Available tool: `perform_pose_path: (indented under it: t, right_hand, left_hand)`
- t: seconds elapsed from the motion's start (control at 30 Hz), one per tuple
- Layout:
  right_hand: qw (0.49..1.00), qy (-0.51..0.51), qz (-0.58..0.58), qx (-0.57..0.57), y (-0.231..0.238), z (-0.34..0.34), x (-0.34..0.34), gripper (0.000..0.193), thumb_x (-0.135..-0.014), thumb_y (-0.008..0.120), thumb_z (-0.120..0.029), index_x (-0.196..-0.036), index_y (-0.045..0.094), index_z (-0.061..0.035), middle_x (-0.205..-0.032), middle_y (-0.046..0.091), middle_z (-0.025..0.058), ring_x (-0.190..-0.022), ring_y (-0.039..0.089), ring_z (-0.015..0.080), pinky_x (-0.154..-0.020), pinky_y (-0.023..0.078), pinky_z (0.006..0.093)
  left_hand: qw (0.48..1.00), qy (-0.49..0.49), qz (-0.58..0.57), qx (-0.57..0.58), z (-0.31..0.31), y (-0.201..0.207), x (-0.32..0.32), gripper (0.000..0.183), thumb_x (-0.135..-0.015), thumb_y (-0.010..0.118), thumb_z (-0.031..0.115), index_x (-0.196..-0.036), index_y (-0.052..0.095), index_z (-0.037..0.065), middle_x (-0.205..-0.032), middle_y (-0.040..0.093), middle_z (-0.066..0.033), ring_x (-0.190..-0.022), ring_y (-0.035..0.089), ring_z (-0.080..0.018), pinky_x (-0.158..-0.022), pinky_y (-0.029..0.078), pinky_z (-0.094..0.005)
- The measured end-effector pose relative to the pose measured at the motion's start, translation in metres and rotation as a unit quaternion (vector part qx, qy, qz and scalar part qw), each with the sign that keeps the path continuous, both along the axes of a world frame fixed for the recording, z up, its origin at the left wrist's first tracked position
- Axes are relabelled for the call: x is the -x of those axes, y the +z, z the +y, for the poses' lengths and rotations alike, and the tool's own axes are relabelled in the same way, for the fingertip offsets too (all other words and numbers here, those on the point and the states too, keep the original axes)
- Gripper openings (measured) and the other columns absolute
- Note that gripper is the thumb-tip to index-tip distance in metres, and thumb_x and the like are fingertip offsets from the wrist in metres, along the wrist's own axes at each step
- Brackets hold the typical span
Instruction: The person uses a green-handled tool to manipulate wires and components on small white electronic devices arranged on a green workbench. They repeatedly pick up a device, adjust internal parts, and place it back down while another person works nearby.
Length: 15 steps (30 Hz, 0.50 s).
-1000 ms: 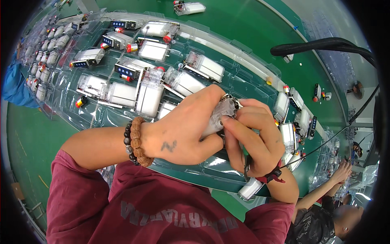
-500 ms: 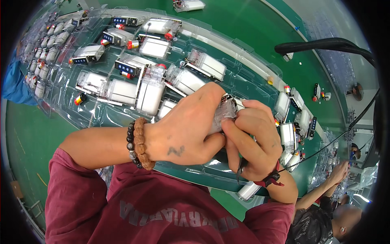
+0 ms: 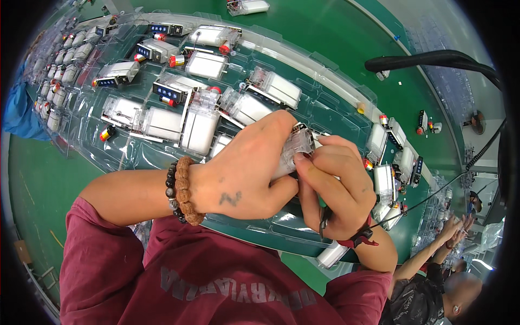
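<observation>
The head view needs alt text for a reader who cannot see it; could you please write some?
A person's left hand grips a small clear-and-white plastic device while their right hand touches its right side. Beyond the hands, similar white units lie among clear plastic trays; another person is at the lower right.

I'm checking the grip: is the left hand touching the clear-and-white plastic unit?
Touching. The head view shows the left hand curled around the clear-and-white plastic unit, with no gap.
</observation>
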State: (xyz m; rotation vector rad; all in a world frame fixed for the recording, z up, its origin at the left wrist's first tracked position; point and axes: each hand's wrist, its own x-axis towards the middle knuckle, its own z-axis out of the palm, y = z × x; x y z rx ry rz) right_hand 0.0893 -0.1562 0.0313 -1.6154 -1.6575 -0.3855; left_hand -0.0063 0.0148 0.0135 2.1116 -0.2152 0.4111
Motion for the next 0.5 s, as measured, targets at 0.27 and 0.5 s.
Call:
perform_pose_path:
  t: [0.27,0.5]
  right_hand:
    - [1.0,-0.011,0.021,0.016,0.001,-0.001,0.003,0.036,-0.061,0.073,0.002,-0.097,0.07,0.0049,-0.088,0.06,0.0111,-0.08,0.064,0.0277,-0.084,0.053,0.0465]
    - [0.963,-0.035,0.266,-0.016,0.05,-0.028,0.005,0.022,-0.093,0.053,-0.01,-0.107,0.063,0.0037,-0.1,0.053,0.0147,-0.092,0.064,0.0306,-0.085,0.057,0.0489]
  left_hand:
    - [1.0,0.014,-0.019,-0.009,-0.002,-0.001,-0.002,0.052,-0.073,0.062,0.006,-0.12,0.043,-0.005,-0.091,0.052,-0.0202,-0.079,0.054,-0.038,-0.071,0.045,-0.0437]
    - [0.997,-0.027,-0.066,0.024,0.005,0.002,-0.005,0.051,-0.068,0.063,0.002,-0.112,0.041,-0.009,-0.093,0.047,-0.0252,-0.083,0.052,-0.044,-0.072,0.044,-0.0476]
